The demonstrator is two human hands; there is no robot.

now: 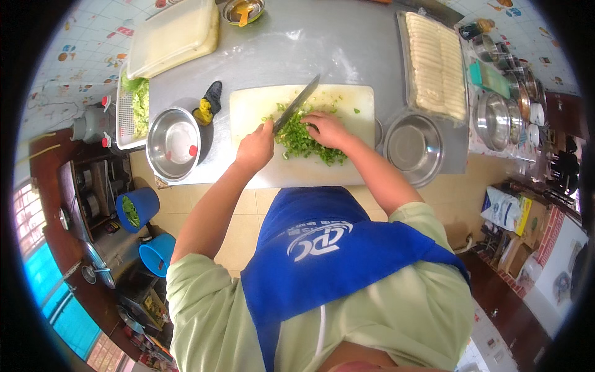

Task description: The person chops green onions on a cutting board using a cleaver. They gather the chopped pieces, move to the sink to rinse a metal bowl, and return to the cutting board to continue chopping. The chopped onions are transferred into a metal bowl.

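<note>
A white cutting board (260, 162) lies at the near edge of the metal table, with a heap of chopped green leaves (297, 139) on it. My left hand (256, 145) grips the handle of a kitchen knife (300, 100), whose blade points away and to the right, along the heap's far left side. My right hand (327, 130) rests on the heap's right part with its fingers bent; whether leaves are held under them is hidden.
Left of the board stand a steel bowl (160, 156) and a black and yellow object (209, 102). To the right are another steel bowl (413, 149) and a tray of pale dough strips (434, 65). A lidded plastic container (172, 37) and a bowl with an orange utensil (243, 11) stand farther back.
</note>
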